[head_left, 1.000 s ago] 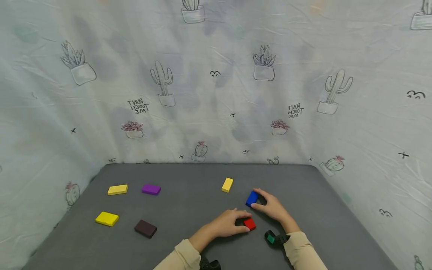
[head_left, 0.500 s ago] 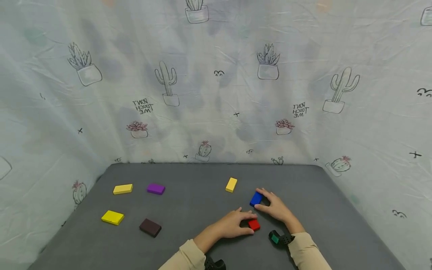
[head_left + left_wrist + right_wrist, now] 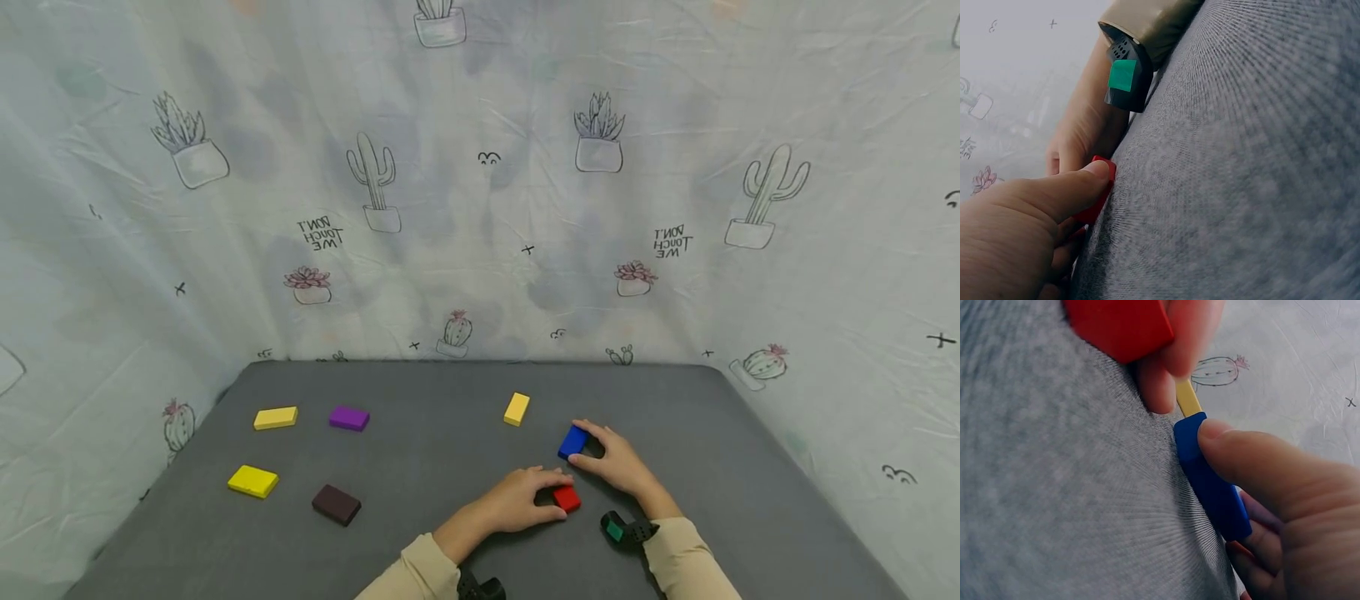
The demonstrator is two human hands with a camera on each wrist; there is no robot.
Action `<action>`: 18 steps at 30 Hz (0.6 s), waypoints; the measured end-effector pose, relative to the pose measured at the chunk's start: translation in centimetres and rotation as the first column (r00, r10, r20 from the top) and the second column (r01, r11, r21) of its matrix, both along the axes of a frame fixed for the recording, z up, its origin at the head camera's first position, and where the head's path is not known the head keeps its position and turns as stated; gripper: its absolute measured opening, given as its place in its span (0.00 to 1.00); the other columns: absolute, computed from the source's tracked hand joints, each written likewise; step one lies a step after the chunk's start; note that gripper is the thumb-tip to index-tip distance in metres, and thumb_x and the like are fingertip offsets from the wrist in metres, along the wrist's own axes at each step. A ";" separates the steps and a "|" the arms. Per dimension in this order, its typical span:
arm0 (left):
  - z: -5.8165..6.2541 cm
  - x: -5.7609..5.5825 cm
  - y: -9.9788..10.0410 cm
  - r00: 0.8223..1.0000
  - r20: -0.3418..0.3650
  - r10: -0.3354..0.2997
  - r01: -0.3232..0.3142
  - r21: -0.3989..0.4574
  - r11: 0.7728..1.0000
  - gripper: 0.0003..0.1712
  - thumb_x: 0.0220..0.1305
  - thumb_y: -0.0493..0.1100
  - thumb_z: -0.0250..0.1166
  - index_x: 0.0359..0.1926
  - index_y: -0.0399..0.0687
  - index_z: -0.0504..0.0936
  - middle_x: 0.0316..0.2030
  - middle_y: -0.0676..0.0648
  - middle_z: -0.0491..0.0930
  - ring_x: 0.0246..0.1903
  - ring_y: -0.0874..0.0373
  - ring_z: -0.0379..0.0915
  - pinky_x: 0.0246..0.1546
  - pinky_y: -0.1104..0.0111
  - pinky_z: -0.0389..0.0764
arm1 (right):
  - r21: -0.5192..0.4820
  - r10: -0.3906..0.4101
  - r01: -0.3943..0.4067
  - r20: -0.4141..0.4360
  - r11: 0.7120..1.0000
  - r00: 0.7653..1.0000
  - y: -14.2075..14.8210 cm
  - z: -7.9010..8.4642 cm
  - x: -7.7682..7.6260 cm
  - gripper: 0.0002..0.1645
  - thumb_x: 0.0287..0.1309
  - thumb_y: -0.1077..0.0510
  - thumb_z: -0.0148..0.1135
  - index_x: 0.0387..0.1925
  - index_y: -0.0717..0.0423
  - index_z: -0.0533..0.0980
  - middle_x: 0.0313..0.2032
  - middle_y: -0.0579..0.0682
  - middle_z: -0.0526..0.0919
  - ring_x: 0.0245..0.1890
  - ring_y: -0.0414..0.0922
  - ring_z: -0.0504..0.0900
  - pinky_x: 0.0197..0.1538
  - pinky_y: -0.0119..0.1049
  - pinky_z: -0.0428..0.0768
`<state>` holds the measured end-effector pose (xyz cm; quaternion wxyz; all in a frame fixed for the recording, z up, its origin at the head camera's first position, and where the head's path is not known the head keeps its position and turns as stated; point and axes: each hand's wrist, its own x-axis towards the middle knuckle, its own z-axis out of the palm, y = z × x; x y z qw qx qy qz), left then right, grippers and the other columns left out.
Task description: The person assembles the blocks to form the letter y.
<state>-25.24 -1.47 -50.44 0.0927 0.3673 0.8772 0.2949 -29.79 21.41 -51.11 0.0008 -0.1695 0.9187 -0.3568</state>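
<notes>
My left hand pinches a red block between thumb and fingers, low on the grey tabletop. In the left wrist view the thumb presses on the end of that red block. Farther back and to the right, my right hand grips a blue block by its two ends. The right wrist view shows the thumb on one end of the blue block and fingers at the other, with the block lying at the grey cloth surface. Both hands are close together but apart.
A light yellow block lies behind the blue one. Off to the left are a purple block, a pale yellow block, a bright yellow block and a dark brown block. A cactus-print curtain surrounds the grey table.
The whole head view has shifted slightly, with everything appearing farther right. Both hands keep their places on the red and blue blocks; no block has visibly moved on the table.
</notes>
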 end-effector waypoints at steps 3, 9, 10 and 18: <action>0.0 0.0 -0.2 1.000 -0.013 -0.012 0.012 0.012 1.000 0.29 0.65 0.58 0.59 0.64 0.57 0.71 0.63 0.55 0.71 0.64 0.47 0.65 0.64 0.57 0.68 | -0.002 -0.005 0.005 -0.007 1.000 1.000 -0.1 0.1 0.0 0.40 0.55 0.43 0.65 0.66 0.52 0.66 0.66 0.65 0.65 0.67 0.72 0.53 0.60 0.71 0.60; 0.1 0.0 -0.3 1.000 -0.018 -0.014 0.014 0.033 0.999 0.28 0.65 0.57 0.59 0.64 0.56 0.72 0.61 0.57 0.73 0.64 0.52 0.66 0.64 0.58 0.68 | -0.022 -0.010 0.009 -0.047 1.000 0.999 0.0 0.0 0.1 0.40 0.55 0.45 0.66 0.66 0.55 0.66 0.63 0.68 0.67 0.65 0.71 0.59 0.60 0.68 0.63; 0.1 0.0 -0.3 1.000 -0.014 -0.011 0.011 0.037 0.999 0.28 0.64 0.57 0.60 0.64 0.56 0.72 0.61 0.58 0.73 0.64 0.53 0.66 0.63 0.59 0.68 | -0.024 -0.008 0.007 -0.057 1.000 0.998 0.0 0.0 0.2 0.40 0.55 0.45 0.67 0.66 0.56 0.66 0.62 0.68 0.68 0.64 0.70 0.62 0.60 0.67 0.64; 0.2 0.2 -0.4 1.000 -0.020 0.001 0.000 0.054 0.999 0.27 0.64 0.55 0.61 0.63 0.55 0.73 0.58 0.55 0.76 0.58 0.62 0.71 0.59 0.65 0.72 | -0.032 -0.002 0.000 -0.088 0.999 0.996 -0.1 -0.1 0.3 0.40 0.55 0.47 0.66 0.65 0.59 0.66 0.59 0.67 0.72 0.58 0.64 0.71 0.56 0.62 0.70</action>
